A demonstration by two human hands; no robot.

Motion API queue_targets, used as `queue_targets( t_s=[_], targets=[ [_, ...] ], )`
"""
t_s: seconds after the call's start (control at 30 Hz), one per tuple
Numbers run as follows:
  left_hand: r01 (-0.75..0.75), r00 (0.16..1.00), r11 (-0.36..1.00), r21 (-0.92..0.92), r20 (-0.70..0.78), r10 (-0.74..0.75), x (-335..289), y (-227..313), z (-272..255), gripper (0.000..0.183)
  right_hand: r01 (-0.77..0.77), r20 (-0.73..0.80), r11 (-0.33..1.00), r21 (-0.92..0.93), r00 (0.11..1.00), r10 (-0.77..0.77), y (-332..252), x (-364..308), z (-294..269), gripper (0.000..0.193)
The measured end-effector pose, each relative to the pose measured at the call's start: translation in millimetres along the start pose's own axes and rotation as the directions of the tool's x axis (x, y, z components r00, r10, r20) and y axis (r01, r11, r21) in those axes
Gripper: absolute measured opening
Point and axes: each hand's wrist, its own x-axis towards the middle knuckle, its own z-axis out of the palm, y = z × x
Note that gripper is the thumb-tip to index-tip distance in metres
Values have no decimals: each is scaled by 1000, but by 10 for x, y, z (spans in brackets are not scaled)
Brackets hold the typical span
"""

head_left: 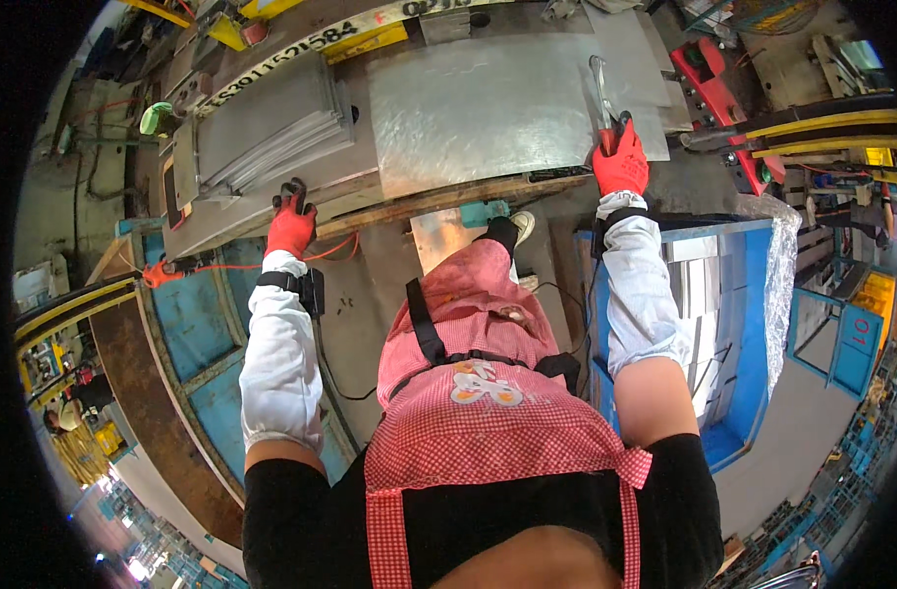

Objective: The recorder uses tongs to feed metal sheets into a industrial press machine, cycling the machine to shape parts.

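My left hand (292, 224), in a red glove with dark fingertips, rests at the front edge of the metal work table, below a stack of thin grey metal sheets (271, 128). Its fingers are bent but apart, with nothing seen in them. My right hand (621, 169), gloved alike, is closed around the red handle of a plier-like tool (600, 95). The tool's silvery metal end points away from me, over the right side of a large flat metal sheet (483, 108). The palm hides part of the handle.
A blue bin (753, 344) holding shiny metal pieces stands at my right. A blue frame (198, 329) is at my left. Beyond the sheets runs a beam (340, 34). A red machine part (708, 98) sits at the far right. An orange cord (335, 250) hangs near my left hand.
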Motion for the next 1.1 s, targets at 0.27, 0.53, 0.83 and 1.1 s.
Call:
queue_targets(
  t_s=[0.27,0.53,0.83,1.1],
  targets=[
    [83,996,996,14,35,-84,-91,132,-106,52,41,-17,999,10,999,-41,44,-18,33,67],
    [55,998,998,11,23,-55,-25,131,-49,52,21,-13,1000,-4,1000,-21,107,4,27,68],
    [57,998,992,-117,9,-57,-96,20,3,31,61,10,992,108,998,-63,-74,-34,-22,54],
    [-29,992,996,-79,-125,19,-254,89,-60,49,-146,130,923,356,986,106,-116,-49,-246,64]
  ],
)
